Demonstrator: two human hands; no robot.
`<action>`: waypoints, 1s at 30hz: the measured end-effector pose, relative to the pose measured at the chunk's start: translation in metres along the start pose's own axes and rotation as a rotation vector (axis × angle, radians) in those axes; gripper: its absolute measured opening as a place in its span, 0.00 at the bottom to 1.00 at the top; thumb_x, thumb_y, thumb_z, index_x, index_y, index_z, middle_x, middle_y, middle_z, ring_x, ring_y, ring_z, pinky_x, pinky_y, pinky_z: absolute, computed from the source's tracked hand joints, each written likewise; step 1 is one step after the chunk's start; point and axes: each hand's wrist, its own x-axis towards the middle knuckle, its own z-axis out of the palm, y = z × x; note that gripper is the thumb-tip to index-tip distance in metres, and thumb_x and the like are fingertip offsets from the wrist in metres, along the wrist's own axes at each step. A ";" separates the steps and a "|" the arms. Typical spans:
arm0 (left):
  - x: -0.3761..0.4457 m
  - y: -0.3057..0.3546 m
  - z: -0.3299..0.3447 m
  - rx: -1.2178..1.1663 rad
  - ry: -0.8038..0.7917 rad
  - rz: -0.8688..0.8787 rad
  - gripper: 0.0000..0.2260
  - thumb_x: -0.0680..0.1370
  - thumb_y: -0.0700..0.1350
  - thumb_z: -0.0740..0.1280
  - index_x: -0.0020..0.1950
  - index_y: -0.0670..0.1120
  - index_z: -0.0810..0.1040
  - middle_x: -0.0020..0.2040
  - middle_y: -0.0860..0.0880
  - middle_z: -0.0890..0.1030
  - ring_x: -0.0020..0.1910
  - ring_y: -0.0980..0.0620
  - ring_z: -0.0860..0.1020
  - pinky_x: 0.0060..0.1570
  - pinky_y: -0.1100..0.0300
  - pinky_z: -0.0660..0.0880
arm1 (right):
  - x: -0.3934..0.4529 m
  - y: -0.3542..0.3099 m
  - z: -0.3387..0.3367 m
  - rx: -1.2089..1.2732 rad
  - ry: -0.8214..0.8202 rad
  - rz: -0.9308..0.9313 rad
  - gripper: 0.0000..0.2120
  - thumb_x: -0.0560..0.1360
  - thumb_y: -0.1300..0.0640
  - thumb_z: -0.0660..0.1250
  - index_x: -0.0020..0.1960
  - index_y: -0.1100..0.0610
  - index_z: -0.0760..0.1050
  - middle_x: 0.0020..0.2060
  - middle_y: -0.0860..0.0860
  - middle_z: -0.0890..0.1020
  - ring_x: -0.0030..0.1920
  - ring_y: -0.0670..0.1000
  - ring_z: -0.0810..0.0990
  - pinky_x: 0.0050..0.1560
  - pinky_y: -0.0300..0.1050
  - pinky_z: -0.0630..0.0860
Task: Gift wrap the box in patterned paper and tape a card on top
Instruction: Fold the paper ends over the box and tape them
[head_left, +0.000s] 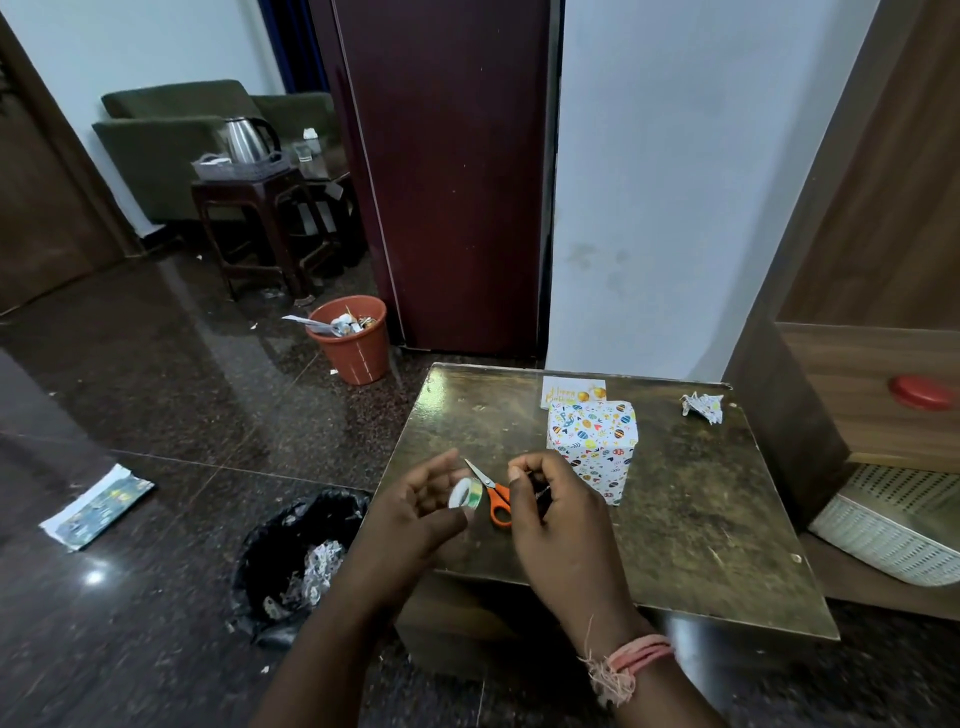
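Observation:
The box (592, 441), wrapped in white paper with coloured egg patterns, stands on the small brown table (675, 493). Behind it lies a white birthday card (563, 391). My left hand (415, 509) holds a small roll of tape (466, 492) between thumb and fingers, above the table's front left part. Just to its right, my right hand (556, 514) has its fingers curled and pinches near the tape's free end, though the strip itself is too thin to make out. Orange-handled scissors (493, 493) lie on the table between the two hands.
A crumpled scrap of patterned paper (702, 406) lies at the table's back right. A black bin bag (296, 561) with paper waste sits on the floor left of the table, an orange bin (350, 338) farther back. A white basket (893, 530) sits at the right.

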 end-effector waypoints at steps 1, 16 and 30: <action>-0.004 0.001 0.001 -0.054 -0.027 0.016 0.27 0.75 0.28 0.71 0.71 0.48 0.76 0.62 0.49 0.85 0.63 0.51 0.82 0.61 0.56 0.79 | 0.002 0.000 0.001 0.043 -0.009 0.075 0.03 0.81 0.53 0.66 0.49 0.49 0.79 0.40 0.41 0.83 0.42 0.42 0.82 0.45 0.43 0.78; 0.005 0.014 0.002 0.002 -0.211 0.078 0.28 0.77 0.24 0.66 0.71 0.49 0.76 0.66 0.52 0.83 0.66 0.51 0.80 0.69 0.45 0.74 | 0.015 -0.002 0.005 0.606 -0.158 0.513 0.05 0.79 0.66 0.68 0.49 0.64 0.83 0.32 0.59 0.83 0.28 0.51 0.80 0.32 0.42 0.79; 0.020 0.025 -0.005 0.009 -0.257 0.066 0.12 0.74 0.40 0.77 0.56 0.40 0.83 0.47 0.43 0.86 0.43 0.49 0.83 0.46 0.58 0.81 | 0.022 -0.020 -0.009 0.529 -0.086 0.326 0.04 0.79 0.66 0.68 0.45 0.64 0.79 0.28 0.57 0.79 0.25 0.53 0.75 0.27 0.43 0.74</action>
